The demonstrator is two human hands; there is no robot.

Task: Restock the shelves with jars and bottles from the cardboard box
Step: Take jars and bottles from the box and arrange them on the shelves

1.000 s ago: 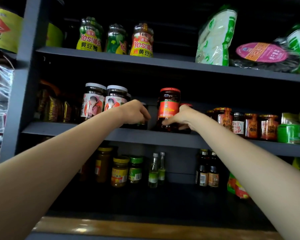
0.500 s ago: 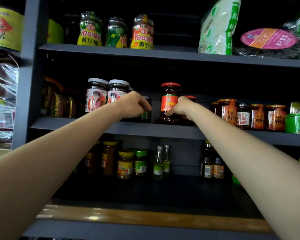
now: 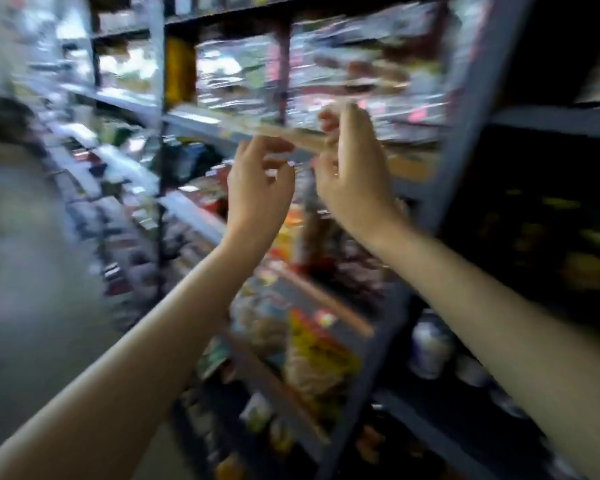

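Observation:
The view is heavily motion-blurred. My left hand (image 3: pixel 258 183) and my right hand (image 3: pixel 355 168) are raised close together in front of the shelving, away from any jar. Their fingers are loosely curled and nothing shows in either hand. The dark jar shelf unit (image 3: pixel 465 140) is at the right, seen at an angle. A pale jar (image 3: pixel 430 341) stands on one of its lower shelves. No cardboard box is in view.
A long row of shelves (image 3: pixel 187 119) packed with blurred packets and bags runs off to the left. The grey aisle floor (image 3: pixel 32 271) lies at the far left. Bright packets (image 3: pixel 312 351) fill the lower shelves below my arms.
Both hands have left the jars on the middle shelf and pulled back, empty. The view has swung sharply to the left, toward the aisle.

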